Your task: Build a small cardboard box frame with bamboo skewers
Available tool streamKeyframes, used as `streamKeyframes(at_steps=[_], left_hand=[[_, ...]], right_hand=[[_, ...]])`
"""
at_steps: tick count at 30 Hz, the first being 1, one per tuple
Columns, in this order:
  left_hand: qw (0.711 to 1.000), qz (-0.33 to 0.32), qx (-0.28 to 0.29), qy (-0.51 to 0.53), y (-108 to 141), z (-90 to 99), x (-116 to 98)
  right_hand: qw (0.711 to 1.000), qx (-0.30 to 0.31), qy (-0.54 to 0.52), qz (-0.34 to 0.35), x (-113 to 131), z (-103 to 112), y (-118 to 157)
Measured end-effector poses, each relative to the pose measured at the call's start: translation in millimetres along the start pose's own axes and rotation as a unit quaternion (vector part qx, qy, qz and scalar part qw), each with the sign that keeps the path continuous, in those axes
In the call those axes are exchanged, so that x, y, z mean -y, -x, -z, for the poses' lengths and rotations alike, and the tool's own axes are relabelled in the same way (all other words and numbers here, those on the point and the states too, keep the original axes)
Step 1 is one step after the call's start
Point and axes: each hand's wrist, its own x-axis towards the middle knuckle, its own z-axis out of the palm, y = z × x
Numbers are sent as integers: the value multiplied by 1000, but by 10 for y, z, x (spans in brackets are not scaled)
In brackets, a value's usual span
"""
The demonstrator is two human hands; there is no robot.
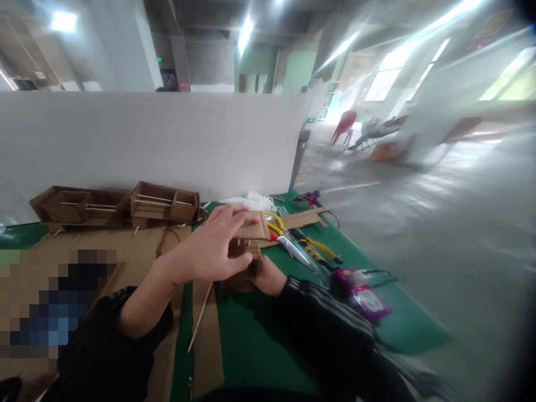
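Note:
My left hand (pixel 209 245) reaches over a small cardboard box (pixel 240 282), its fingers stretched out and the thumb apart. Its fingertips lie over a flat cardboard flap (pixel 257 230) on the far side; whether they press on it I cannot tell. From the right, my right hand (pixel 270 276) is closed around the box's near side, its fingers partly hidden behind the cardboard. Short stick ends show between the flap and the box. Just right of the hands lie scissors (pixel 297 249) with yellow handles.
Two cardboard boxes with sticks across them, a left one (pixel 79 206) and a right one (pixel 165 202), stand against the white partition (pixel 146 139). Yellow-black pliers (pixel 322 248), a purple device (pixel 362 293) and a glue gun (pixel 307 197) lie rightward. A cardboard strip (pixel 208 346) bears a thin stick (pixel 200 318).

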Motion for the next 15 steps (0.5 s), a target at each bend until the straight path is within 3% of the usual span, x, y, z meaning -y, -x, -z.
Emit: streamKeyframes(at_steps=[3, 15], left_hand=[[1000, 0, -11, 4, -9, -12, 2], [997, 4, -70, -37, -63, -117, 3]], right_hand=[[999, 30, -29, 21, -25, 19, -9], [998, 31, -52, 24, -92, 7, -10]])
